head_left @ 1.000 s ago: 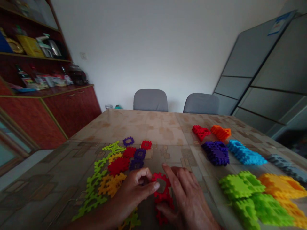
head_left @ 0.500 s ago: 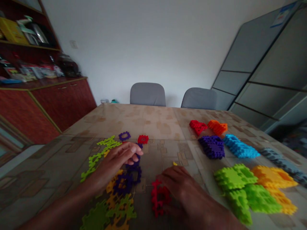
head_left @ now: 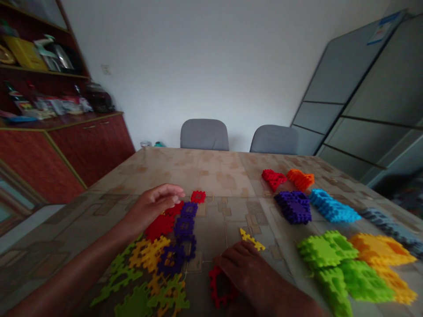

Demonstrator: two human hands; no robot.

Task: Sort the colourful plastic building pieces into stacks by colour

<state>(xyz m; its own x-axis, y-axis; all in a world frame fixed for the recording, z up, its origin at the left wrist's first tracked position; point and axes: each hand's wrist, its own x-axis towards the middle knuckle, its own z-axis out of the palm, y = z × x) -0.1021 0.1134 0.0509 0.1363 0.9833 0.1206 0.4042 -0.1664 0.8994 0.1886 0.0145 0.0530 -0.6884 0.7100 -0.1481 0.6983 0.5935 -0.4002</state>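
My left hand [head_left: 150,204] reaches forward over flat interlocking tiles, its fingers stretched out above red tiles [head_left: 160,224] and close to a purple tile [head_left: 188,209]. A small red tile [head_left: 198,196] lies just beyond its fingertips. My right hand [head_left: 244,268] rests palm down near the table's front edge, fingers curled over a red open-frame piece [head_left: 218,288]. A yellow tile [head_left: 252,239] lies just ahead of it. Purple [head_left: 178,251], yellow [head_left: 148,253] and green tiles [head_left: 132,281] lie between my arms.
Stacks of tiles stand at the right of the table [head_left: 218,171]: red [head_left: 273,178], orange [head_left: 300,178], purple [head_left: 294,206], blue [head_left: 332,207], grey [head_left: 390,226], green [head_left: 337,264] and yellow [head_left: 383,255]. Two grey chairs [head_left: 205,134] stand at the far side. A wooden cabinet [head_left: 66,145] lines the left wall.
My left hand has left the red frame piece and moved forward and left over the tiles. My right hand stayed on the red piece and slid slightly towards me.
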